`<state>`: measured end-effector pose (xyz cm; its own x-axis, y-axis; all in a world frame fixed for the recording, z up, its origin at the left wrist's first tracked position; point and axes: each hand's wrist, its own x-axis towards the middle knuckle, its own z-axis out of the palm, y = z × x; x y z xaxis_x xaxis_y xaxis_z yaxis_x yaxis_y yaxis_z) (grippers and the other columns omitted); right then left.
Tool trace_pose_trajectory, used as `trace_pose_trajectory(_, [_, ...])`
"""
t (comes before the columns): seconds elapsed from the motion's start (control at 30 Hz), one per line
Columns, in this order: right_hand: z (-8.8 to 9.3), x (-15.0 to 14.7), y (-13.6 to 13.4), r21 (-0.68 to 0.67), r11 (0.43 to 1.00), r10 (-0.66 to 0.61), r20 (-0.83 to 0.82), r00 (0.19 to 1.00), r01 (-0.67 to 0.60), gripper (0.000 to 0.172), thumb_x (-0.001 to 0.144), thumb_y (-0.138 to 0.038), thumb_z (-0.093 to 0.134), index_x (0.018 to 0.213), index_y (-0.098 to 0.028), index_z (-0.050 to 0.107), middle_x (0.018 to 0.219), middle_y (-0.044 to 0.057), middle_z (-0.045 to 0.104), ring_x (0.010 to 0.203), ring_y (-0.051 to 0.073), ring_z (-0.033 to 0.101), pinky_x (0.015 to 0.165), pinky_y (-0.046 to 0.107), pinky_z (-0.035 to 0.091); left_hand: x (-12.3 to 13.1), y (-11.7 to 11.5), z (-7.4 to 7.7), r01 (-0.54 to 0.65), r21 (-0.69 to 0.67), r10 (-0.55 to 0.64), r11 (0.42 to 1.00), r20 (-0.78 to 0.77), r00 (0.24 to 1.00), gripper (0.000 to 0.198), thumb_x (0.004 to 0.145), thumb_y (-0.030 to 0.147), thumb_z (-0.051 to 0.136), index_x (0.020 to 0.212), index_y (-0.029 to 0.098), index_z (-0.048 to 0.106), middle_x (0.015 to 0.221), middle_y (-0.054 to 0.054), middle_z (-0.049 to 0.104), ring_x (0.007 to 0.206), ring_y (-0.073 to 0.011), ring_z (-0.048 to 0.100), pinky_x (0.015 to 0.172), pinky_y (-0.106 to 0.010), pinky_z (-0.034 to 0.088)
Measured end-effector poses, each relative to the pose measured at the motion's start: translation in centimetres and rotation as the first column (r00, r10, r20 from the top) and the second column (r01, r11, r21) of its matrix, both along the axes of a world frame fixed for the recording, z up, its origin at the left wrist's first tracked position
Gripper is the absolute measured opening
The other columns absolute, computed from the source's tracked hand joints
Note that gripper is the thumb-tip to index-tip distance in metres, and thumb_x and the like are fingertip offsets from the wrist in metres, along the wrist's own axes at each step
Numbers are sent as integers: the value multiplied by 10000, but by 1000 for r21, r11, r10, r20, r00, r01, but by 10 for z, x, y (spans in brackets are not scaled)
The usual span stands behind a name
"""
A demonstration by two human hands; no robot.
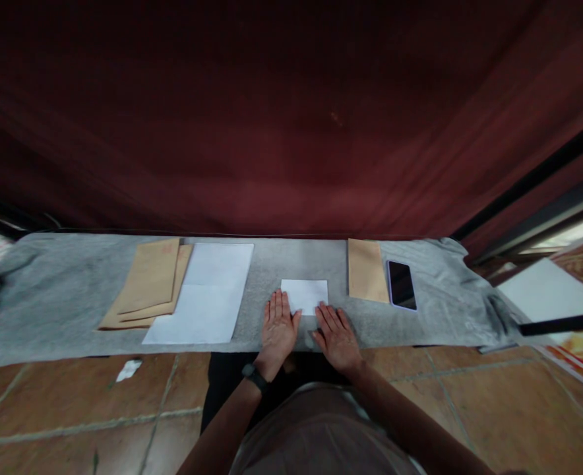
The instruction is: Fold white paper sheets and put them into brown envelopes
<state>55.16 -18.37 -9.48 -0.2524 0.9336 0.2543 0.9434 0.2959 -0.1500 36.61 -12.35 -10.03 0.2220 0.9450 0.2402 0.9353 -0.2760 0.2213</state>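
A small white paper (pixel 305 295), flat and roughly rectangular, lies on the grey cloth in front of me. My left hand (pixel 278 326) rests flat, fingers stretched out, on its lower left corner. On the lower right corner lie the fingertips of my right hand (pixel 338 335), also flat and spread. Neither hand grasps anything. To the left are large white sheets (pixel 207 297) beside a stack of brown envelopes (pixel 150 277). A single brown envelope (pixel 367 270) is to the right of the small paper, with a phone (pixel 401 285) next to it, screen dark.
The grey cloth (pixel 54 297) covers a long narrow table. A dark red curtain (pixel 291 132) hangs behind it. Black bars and a white panel (pixel 549 293) stand at the right. A white scrap (pixel 128 370) lies on the tiled floor.
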Motion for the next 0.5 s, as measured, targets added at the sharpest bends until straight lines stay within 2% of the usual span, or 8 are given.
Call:
trace_pose_trajectory(0.07, [0, 0, 0, 3, 1000, 4, 1, 1000, -4, 569, 1039, -384, 446, 1554, -149, 388, 1584, 114, 427, 1462, 262, 408, 1232, 487, 258, -2, -7, 1, 55, 21, -55, 998, -4, 998, 653, 1041, 411, 335, 1575, 40, 273, 1604, -228, 345, 1521, -322, 288, 1217, -564, 306])
trace_pose_trajectory(0.17, [0, 0, 0, 2, 1000, 14, 4, 1000, -14, 567, 1039, -386, 450, 1549, -143, 397, 1588, 113, 418, 1458, 266, 413, 1232, 485, 259, -2, -17, 2, 241, 7, -240, 971, -37, 970, 615, 1037, 377, 369, 1577, 92, 293, 1621, -171, 343, 1525, -274, 288, 1231, -500, 318])
trace_pose_trajectory(0.23, [0, 1, 0, 0, 1000, 19, 7, 1000, -19, 572, 1035, -386, 462, 1550, -147, 396, 1586, 115, 421, 1458, 268, 413, 1232, 487, 261, -2, -21, 4, 319, -8, -319, 948, -53, 946, 616, 1030, 374, 397, 1583, 125, 286, 1620, -150, 356, 1519, -258, 305, 1228, -479, 334])
trace_pose_trajectory(0.37, [-1, 7, 0, 3, 999, 51, 13, 999, -51, 593, 1021, -379, 492, 1562, -163, 380, 1584, 111, 427, 1454, 260, 422, 1235, 472, 273, -13, -26, 6, 335, -9, -334, 942, -69, 940, 649, 1026, 417, 418, 1588, 131, 266, 1618, -163, 359, 1515, -265, 314, 1223, -487, 341])
trace_pose_trajectory(0.5, [2, 24, 0, -15, 992, 129, 23, 991, -129, 596, 1021, -378, 503, 1565, -173, 375, 1590, 101, 421, 1450, 243, 429, 1231, 444, 295, -32, -25, 9, 372, -21, -372, 928, -106, 922, 648, 1026, 468, 419, 1569, 130, 313, 1617, -167, 363, 1512, -266, 323, 1219, -475, 345])
